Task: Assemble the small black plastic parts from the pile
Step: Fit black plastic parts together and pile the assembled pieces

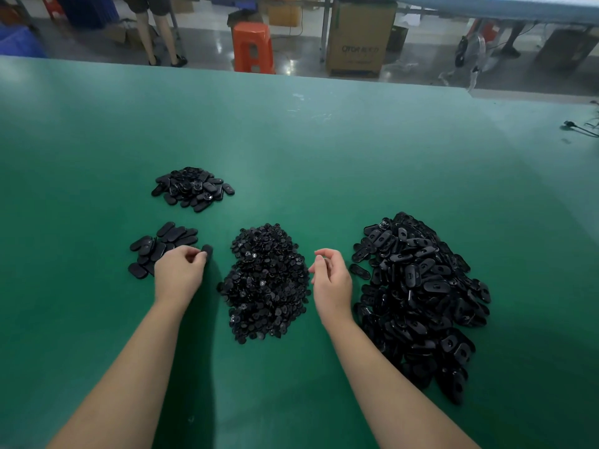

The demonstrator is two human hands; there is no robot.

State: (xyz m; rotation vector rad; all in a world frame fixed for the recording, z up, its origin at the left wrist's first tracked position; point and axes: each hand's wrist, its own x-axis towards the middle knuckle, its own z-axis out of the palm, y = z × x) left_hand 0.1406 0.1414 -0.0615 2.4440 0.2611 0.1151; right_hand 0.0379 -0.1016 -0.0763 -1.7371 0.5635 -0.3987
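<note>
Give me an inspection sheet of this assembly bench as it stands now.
Surface: green table, faint scuffs far off.
Job's things: big pile of oval black parts right; pile of small round parts centre; small group of ovals near left; another small pile beyond it.
Clutter: nothing seen.
Hands: left hand pinches one oval part beside the near-left group; right hand loosely curled between the centre and right piles, holds nothing visible.
Cables: black cable at far right edge.
Surroundings: orange stool, cardboard box, a person's legs.
</note>
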